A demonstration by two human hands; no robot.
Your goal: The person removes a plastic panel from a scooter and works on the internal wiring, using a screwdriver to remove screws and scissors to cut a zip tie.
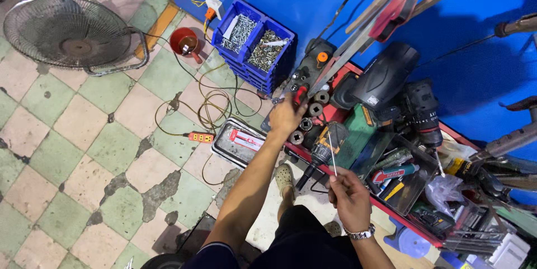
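Observation:
My left hand point(286, 117) reaches out to the left end of a red tool cart point(347, 113) and grips a red-handled tool point(300, 95) among several dark sockets point(309, 117). My right hand point(349, 193) is held lower and nearer me, pinching a thin metal rod point(332, 154) that points up. Between the hands, a cordless drill point(323, 151) lies on the cart's edge with its chuck pointing down towards me. My foot in a sandal point(285, 178) shows below the cart.
Blue bins of screws point(254, 45) stand stacked by the blue wall. A floor fan point(70, 33), a red cup point(185, 42), tangled cables with an orange power strip point(201, 137) and a flat metal case point(241, 142) lie on the tiled floor. Power tools point(391, 78) crowd the cart.

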